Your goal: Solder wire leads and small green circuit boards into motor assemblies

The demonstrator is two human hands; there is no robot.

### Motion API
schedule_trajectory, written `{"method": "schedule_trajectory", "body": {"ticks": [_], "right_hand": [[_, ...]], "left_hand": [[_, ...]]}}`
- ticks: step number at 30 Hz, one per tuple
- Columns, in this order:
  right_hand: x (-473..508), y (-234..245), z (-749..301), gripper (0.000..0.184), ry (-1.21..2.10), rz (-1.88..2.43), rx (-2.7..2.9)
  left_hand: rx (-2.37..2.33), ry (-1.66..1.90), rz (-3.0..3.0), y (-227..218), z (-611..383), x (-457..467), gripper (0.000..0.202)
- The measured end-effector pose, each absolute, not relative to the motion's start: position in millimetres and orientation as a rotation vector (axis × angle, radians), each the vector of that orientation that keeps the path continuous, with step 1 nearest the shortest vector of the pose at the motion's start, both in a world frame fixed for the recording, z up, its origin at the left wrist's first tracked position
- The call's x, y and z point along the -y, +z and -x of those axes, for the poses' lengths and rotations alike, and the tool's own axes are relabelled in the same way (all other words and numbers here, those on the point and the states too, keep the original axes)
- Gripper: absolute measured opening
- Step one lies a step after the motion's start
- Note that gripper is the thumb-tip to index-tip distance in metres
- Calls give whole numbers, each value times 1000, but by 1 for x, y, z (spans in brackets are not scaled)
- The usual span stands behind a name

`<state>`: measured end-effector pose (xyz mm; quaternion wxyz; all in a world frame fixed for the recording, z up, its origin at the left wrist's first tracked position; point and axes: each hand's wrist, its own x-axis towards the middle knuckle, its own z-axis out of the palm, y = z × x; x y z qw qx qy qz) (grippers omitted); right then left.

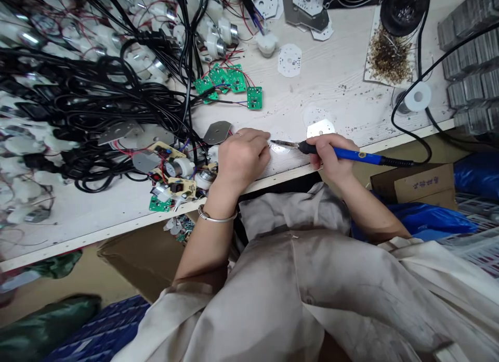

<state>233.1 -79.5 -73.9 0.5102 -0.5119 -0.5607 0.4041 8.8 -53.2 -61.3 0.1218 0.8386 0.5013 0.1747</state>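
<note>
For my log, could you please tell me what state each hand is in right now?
Left hand: curled, cannot tell whether it pinches anything.
Right hand: closed, holding a blue soldering iron.

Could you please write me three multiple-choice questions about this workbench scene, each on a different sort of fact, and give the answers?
1. Where is the left hand?
A. On the white workbench, near its front edge
B. Inside the cardboard box
C. On the blue plastic

2. What colour is the long handle of the soldering iron?
A. Green
B. Yellow
C. Blue

3. How is the right hand placed?
A. Lying open, away from the iron
B. Gripping the iron like a pen
C. Resting inside the box

Answers:
1. A, as the hand rests on the bench top just behind its edge.
2. C, as the handle is plainly blue.
3. B, as the fingers wrap around the iron's grip.
</note>
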Motion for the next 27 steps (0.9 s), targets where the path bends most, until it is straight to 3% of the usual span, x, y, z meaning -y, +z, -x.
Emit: {"method": "schedule_trajectory", "body": {"ticks": [22,27], "right_hand": [[73,-67,-233,31,1113,1169,1390],[75,-72,-234,40,1066,1211,1300]], "left_hand": [[-1499,439,-2391,-60,-9,55,23],[-1489,451,-2377,-60,-9,55,23]]}}
